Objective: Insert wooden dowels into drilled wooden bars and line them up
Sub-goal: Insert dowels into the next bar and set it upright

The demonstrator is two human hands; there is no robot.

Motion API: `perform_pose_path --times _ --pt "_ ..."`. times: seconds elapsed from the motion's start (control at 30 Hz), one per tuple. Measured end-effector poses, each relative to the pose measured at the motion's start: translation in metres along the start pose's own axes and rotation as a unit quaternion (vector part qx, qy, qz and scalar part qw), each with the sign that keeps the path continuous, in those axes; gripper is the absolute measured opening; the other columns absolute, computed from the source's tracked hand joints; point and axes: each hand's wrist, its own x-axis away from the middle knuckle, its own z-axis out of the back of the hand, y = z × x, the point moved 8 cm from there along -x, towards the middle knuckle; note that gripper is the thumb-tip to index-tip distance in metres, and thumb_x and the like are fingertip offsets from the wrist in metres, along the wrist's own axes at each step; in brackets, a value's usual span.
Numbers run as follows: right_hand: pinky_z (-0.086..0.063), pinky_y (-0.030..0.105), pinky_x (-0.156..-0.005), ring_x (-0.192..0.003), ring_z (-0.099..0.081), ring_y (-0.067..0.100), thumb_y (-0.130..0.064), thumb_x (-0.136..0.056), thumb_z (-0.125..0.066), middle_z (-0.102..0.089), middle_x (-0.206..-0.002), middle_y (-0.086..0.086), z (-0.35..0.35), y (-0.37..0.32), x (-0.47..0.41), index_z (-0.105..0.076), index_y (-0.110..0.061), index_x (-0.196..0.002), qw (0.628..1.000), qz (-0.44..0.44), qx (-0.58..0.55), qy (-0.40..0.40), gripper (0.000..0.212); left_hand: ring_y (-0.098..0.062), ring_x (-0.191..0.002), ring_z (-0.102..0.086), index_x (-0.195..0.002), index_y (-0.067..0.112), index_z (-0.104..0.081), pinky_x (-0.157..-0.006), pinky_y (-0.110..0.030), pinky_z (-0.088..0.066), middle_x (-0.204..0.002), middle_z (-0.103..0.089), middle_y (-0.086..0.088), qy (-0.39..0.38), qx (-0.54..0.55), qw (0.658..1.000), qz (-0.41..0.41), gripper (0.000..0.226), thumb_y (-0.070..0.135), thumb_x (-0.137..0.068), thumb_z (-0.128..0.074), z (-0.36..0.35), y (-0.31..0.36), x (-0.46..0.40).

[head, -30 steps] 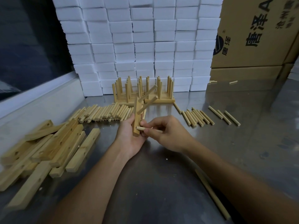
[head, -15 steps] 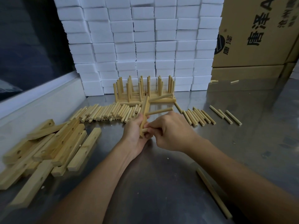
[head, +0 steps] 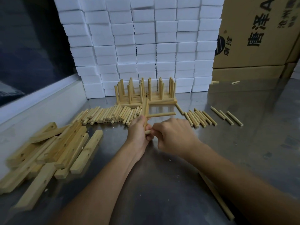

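While gripped: one bar (head: 145, 111), two dowels (head: 161, 114).

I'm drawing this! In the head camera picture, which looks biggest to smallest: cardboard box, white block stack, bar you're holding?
1. White block stack
2. Cardboard box, though the picture's edge cuts it off
3. Bar gripped by the left hand

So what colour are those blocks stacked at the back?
White blocks, plain and unpatterned, seen in the head view.

We see a dim, cool scene: soft glare on the metal tabletop (head: 243, 98), wide-angle bending at the edges, slight blur on the bars (head: 53, 151).
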Motion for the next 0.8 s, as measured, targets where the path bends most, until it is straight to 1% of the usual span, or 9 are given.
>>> perform_pose_path --times 0.07,0.13,0.17,0.23,0.33,0.5,0.6,0.7,0.8 --pt "-0.027 0.028 -0.054 -0.052 -0.036 0.014 -0.032 -0.089 -0.05 -0.039 -0.06 -0.009 -0.002 -0.002 -0.001 -0.043 -0.028 -0.072 1.0 -0.024 0.007 -0.014 0.019 -0.008 -0.04 -0.035 -0.101 0.009 -0.051 -0.038 -0.021 -0.028 -0.053 -0.037 0.003 0.001 -0.017 1.0 -0.007 0.023 0.027 -0.107 -0.037 0.0 0.0 0.0" --pt "-0.024 0.028 -0.053 -0.051 -0.03 0.011 -0.031 -0.084 -0.052 -0.038 -0.058 -0.009 -0.003 -0.001 -0.003 -0.037 -0.029 -0.064 0.998 -0.053 -0.01 -0.011 0.025 -0.008 -0.04 -0.035 -0.099 0.009 -0.052 -0.04 -0.021 -0.027 -0.051 -0.038 0.004 -0.002 -0.035 0.999 -0.015 0.025 0.027 -0.107 -0.037 0.0 -0.001 -0.001" --pt "-0.025 0.028 -0.053 -0.053 -0.034 0.012 -0.031 -0.083 -0.053 -0.041 -0.059 -0.009 -0.005 0.002 -0.003 -0.038 -0.028 -0.061 0.997 -0.069 -0.028 -0.017 0.027 -0.007 -0.039 -0.036 -0.097 0.009 -0.052 -0.039 -0.021 -0.028 -0.05 -0.039 0.005 -0.001 -0.045 0.999 -0.021 0.026 0.027 -0.107 -0.036 0.0 -0.001 0.0" --pt "-0.031 0.028 -0.056 -0.057 -0.044 0.013 -0.028 -0.087 -0.055 -0.048 -0.058 -0.008 -0.011 0.011 -0.003 -0.046 -0.025 -0.056 0.986 -0.117 -0.112 -0.039 0.032 -0.007 -0.041 -0.038 -0.093 0.011 -0.052 -0.04 -0.021 -0.029 -0.05 -0.04 0.006 0.0 -0.069 0.997 -0.035 0.028 0.028 -0.107 -0.035 0.0 0.0 0.0" --pt "-0.039 0.027 -0.056 -0.054 -0.051 0.01 -0.024 -0.094 -0.057 -0.056 -0.052 -0.004 -0.021 0.022 0.0 -0.064 -0.016 -0.06 0.944 -0.191 -0.257 -0.075 0.035 -0.009 -0.045 -0.039 -0.095 0.012 -0.052 -0.04 -0.022 -0.03 -0.054 -0.039 0.005 -0.006 -0.09 0.995 -0.052 0.026 0.027 -0.107 -0.034 -0.002 0.001 0.001" --pt "-0.037 0.022 -0.052 -0.043 -0.046 0.001 -0.022 -0.096 -0.055 -0.05 -0.039 -0.011 -0.031 0.033 0.001 -0.072 -0.015 -0.066 0.898 -0.243 -0.347 -0.118 0.036 -0.008 -0.043 -0.04 -0.095 0.011 -0.052 -0.037 -0.019 -0.034 -0.052 -0.038 0.005 -0.008 -0.099 0.993 -0.063 0.025 0.024 -0.108 -0.035 -0.003 0.001 0.0" --pt "-0.033 0.013 -0.044 -0.037 -0.043 -0.003 -0.02 -0.096 -0.057 -0.048 -0.038 -0.013 -0.031 0.035 0.002 -0.07 -0.021 -0.06 0.894 -0.231 -0.367 -0.114 0.039 -0.01 -0.045 -0.039 -0.096 0.012 -0.053 -0.038 -0.021 -0.034 -0.053 -0.037 0.004 -0.013 -0.099 0.993 -0.064 0.025 0.025 -0.108 -0.035 -0.005 0.001 -0.001" --pt "-0.036 0.013 -0.043 -0.039 -0.044 -0.001 -0.021 -0.095 -0.063 -0.056 -0.045 -0.009 -0.029 0.037 0.002 -0.072 -0.023 -0.057 0.885 -0.218 -0.398 -0.107 0.039 -0.011 -0.046 -0.038 -0.095 0.012 -0.052 -0.04 -0.023 -0.032 -0.053 -0.038 0.002 -0.013 -0.076 0.996 -0.048 0.024 0.025 -0.107 -0.036 -0.005 0.001 -0.001" --pt "-0.041 0.017 -0.041 -0.046 -0.06 0.008 -0.025 -0.09 -0.072 -0.073 -0.067 0.002 -0.029 0.044 0.005 -0.077 -0.011 -0.074 0.849 -0.232 -0.458 -0.127 0.022 -0.014 -0.046 -0.041 -0.094 0.011 -0.051 -0.042 -0.024 -0.031 -0.057 -0.043 -0.002 -0.005 -0.064 0.997 -0.033 0.023 0.025 -0.106 -0.038 -0.003 0.001 -0.001"
